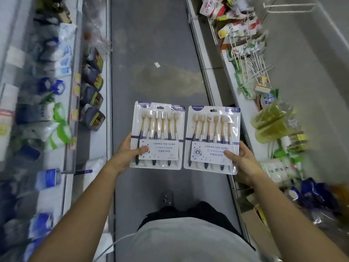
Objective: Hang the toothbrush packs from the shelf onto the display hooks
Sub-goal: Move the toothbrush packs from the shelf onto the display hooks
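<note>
Left hand grips the left toothbrush pack and right hand grips the right toothbrush pack, side by side above the aisle floor.

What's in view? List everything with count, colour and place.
Left pack: 1, white-purple, in left hand.
Right pack: 1, white-purple, in right hand, beside it.
Hooks: several, white, right shelf.
Floor: 1, grey, centre.
Scrap: 1, white, on floor.
Boxes: several, dark, left shelf.
Left hand: 1, grips left pack's lower corner.
Right hand: 1, grips right pack's lower corner.
</note>
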A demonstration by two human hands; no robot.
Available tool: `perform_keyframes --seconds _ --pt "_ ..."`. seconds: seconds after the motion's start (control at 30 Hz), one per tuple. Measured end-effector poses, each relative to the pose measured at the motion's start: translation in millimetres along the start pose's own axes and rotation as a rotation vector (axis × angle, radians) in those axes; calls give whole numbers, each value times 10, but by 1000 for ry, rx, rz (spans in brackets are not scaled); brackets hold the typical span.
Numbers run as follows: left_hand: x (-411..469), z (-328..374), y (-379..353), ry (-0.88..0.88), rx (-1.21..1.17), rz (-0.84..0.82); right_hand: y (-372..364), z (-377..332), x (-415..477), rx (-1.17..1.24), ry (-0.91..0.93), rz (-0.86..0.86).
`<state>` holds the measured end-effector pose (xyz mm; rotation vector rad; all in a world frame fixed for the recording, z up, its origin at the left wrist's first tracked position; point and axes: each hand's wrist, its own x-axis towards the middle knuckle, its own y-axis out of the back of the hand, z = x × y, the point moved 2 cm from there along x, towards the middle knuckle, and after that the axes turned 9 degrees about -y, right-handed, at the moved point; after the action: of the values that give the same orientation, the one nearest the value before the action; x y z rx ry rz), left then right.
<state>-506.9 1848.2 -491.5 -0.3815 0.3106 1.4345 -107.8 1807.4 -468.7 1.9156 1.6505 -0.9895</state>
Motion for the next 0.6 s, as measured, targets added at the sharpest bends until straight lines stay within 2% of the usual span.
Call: perform_keyframes --seconds 0.23,0.6 --pt "783 265 -60 13 -12 14 1 -758 687 -31 13 -41" --pt "2136 1202 -80 10 -8 145 -168 -2236 1887 -9 3 -107"
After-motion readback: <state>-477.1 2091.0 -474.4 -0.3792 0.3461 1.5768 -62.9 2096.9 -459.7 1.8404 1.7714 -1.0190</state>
